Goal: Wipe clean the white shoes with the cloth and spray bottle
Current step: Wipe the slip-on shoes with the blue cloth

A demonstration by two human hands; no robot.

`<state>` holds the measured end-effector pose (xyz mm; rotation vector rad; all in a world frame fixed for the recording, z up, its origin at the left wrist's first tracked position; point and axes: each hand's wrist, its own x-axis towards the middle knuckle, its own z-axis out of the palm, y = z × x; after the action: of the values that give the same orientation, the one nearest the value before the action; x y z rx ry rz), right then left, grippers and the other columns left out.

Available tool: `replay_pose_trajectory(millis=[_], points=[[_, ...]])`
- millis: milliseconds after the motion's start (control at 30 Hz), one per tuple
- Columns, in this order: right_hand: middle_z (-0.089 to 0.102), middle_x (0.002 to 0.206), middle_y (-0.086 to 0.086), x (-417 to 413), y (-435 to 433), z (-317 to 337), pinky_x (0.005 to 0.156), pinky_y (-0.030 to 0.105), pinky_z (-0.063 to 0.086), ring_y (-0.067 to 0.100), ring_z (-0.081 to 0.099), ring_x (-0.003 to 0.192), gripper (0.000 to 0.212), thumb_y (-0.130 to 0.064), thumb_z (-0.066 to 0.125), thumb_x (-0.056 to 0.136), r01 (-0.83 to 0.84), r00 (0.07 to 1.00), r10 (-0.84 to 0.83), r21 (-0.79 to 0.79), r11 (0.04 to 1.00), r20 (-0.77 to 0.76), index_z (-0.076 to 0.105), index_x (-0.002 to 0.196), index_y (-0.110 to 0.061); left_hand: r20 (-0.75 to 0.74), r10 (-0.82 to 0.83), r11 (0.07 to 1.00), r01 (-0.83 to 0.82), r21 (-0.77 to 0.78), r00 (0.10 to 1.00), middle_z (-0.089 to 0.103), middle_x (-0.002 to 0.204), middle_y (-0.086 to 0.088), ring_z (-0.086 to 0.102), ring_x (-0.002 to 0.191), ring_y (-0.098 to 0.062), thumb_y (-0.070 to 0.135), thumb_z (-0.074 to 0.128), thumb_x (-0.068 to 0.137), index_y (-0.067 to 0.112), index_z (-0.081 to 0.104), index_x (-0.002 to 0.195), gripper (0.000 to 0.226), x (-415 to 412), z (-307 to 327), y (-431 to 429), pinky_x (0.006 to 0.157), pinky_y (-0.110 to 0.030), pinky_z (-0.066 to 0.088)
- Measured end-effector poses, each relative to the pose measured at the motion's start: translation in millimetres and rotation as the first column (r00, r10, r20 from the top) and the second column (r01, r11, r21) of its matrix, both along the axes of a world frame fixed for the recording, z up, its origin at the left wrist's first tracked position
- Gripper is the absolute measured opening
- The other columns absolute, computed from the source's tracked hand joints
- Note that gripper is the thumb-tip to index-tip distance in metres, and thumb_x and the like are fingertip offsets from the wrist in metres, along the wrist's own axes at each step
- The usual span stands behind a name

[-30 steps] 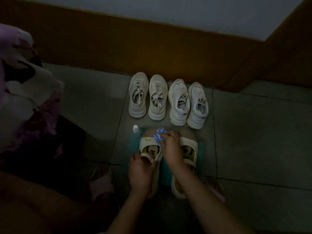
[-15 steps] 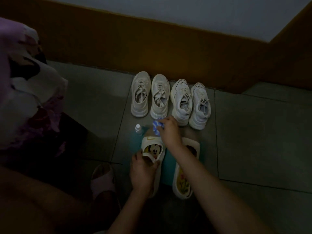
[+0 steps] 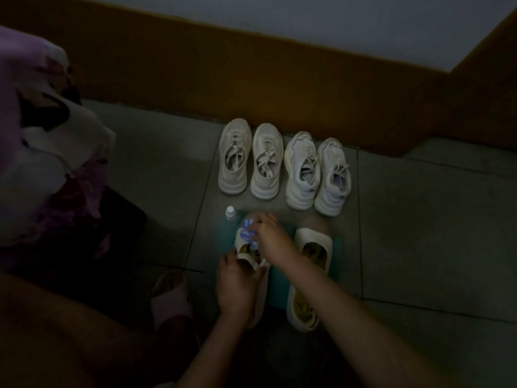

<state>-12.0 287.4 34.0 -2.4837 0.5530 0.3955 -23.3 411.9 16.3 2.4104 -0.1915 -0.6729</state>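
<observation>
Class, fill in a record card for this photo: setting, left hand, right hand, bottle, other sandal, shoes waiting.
Setting: dim tiled floor; two sandals on a teal mat
Left hand: grips the left sandal near its heel strap
Right hand: presses a blue-and-white cloth on that sandal's toe
Bottle: upright beside the left sandal's toe, untouched
Right sandal: flat on the mat, untouched
Shoes waiting: beige sneakers and white sneakers, in a row near the wall
</observation>
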Motion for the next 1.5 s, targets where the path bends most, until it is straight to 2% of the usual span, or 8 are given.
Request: replay_pose_trajectory(millis=[333, 467, 700, 900, 1033, 1133, 1200, 1500], points=[[0.049, 0.120, 0.023, 17.2, -40.1, 8.6, 0.075, 0.015, 0.025, 0.034, 0.046, 0.113, 0.029, -0.003, 0.049, 0.092, 0.262, 0.955, -0.270, 0.080, 0.962, 0.126, 0.062, 0.118, -0.002, -0.029, -0.016, 0.999, 0.017, 0.029, 0.999, 0.046, 0.132, -0.008, 0.048, 0.119, -0.027, 0.043, 0.074, 0.070, 0.015, 0.040, 0.135, 0.078, -0.9, 2.9, 0.0, 0.092, -0.035, 0.044], [0.048, 0.123, 0.018, 30.5, -16.5, -9.7, 0.103, 0.033, 0.031, 0.033, 0.038, 0.121, 0.033, -0.002, 0.049, 0.091, 0.187, 0.977, -0.186, 0.003, 0.982, 0.102, 0.059, 0.122, -0.004, -0.031, -0.020, 1.000, 0.021, 0.010, 0.999, 0.047, 0.132, -0.008, 0.048, 0.120, -0.026, 0.043, 0.075, 0.070, 0.015, 0.040, 0.135, 0.079, -0.4, 2.8, 0.4, 0.093, -0.035, 0.044], [0.050, 0.125, 0.009, 24.9, 3.2, -18.5, 0.100, 0.037, 0.035, 0.028, 0.039, 0.117, 0.038, -0.004, 0.054, 0.087, -0.027, 0.999, 0.031, -0.128, 0.991, 0.033, 0.057, 0.124, -0.010, -0.010, -0.007, 1.000, 0.007, -0.006, 1.000, 0.052, 0.127, -0.010, 0.052, 0.114, -0.028, 0.044, 0.077, 0.066, 0.011, 0.046, 0.130, 0.078, 0.1, -0.2, 1.2, 0.088, -0.037, 0.048], [0.046, 0.132, 0.009, -1.8, 0.9, -9.0, 0.106, 0.029, 0.025, 0.028, 0.033, 0.126, 0.033, -0.008, 0.049, 0.093, -0.013, 1.000, 0.013, -0.005, 1.000, 0.018, 0.058, 0.125, -0.011, -0.007, 0.002, 1.000, -0.003, -0.021, 1.000, 0.055, 0.119, -0.014, 0.055, 0.108, -0.031, 0.041, 0.080, 0.064, 0.007, 0.052, 0.122, 0.072, 1.4, 0.6, 0.5, 0.083, -0.036, 0.046], [0.046, 0.129, 0.016, -20.6, -10.4, 4.9, 0.093, 0.022, 0.028, 0.028, 0.040, 0.120, 0.030, -0.004, 0.048, 0.093, 0.170, 0.980, -0.188, 0.214, 0.962, 0.069, 0.062, 0.120, -0.005, -0.018, 0.010, 0.999, -0.011, -0.049, 1.000, 0.051, 0.125, -0.011, 0.053, 0.111, -0.028, 0.038, 0.079, 0.067, 0.010, 0.048, 0.127, 0.073, 0.4, 1.5, 2.4, 0.087, -0.035, 0.046], [0.051, 0.116, 0.019, -18.4, -22.4, 3.5, 0.086, 0.026, 0.036, 0.032, 0.051, 0.109, 0.030, -0.003, 0.051, 0.091, 0.421, 0.866, -0.478, 0.300, 0.856, 0.149, 0.062, 0.119, -0.004, -0.032, 0.023, 0.998, -0.025, -0.063, 0.999, 0.050, 0.127, -0.010, 0.053, 0.113, -0.028, 0.037, 0.079, 0.066, 0.013, 0.047, 0.129, 0.074, 1.2, 0.8, 3.6, 0.089, -0.035, 0.046], [0.052, 0.117, 0.018, -10.0, -21.2, 0.2, 0.095, 0.032, 0.038, 0.031, 0.052, 0.108, 0.031, -0.003, 0.052, 0.091, 0.523, 0.791, -0.586, 0.301, 0.798, 0.179, 0.061, 0.120, -0.005, -0.056, 0.039, 0.996, -0.043, -0.080, 0.998, 0.050, 0.129, -0.009, 0.053, 0.114, -0.028, 0.037, 0.079, 0.066, 0.014, 0.047, 0.130, 0.075, 2.7, 0.3, 4.8, 0.090, -0.034, 0.046], [0.047, 0.125, 0.012, -28.4, 23.4, -16.2, 0.097, 0.041, 0.042, 0.029, 0.045, 0.116, 0.049, 0.001, 0.045, 0.090, 0.630, 0.764, -0.632, 0.060, 0.774, 0.134, 0.047, 0.134, -0.019, -0.085, 0.047, 0.982, -0.061, -0.177, 0.995, 0.054, 0.124, -0.008, 0.054, 0.111, -0.023, 0.034, 0.073, 0.076, 0.016, 0.051, 0.126, 0.058, 4.3, -2.5, 11.2, 0.083, -0.024, 0.039]])
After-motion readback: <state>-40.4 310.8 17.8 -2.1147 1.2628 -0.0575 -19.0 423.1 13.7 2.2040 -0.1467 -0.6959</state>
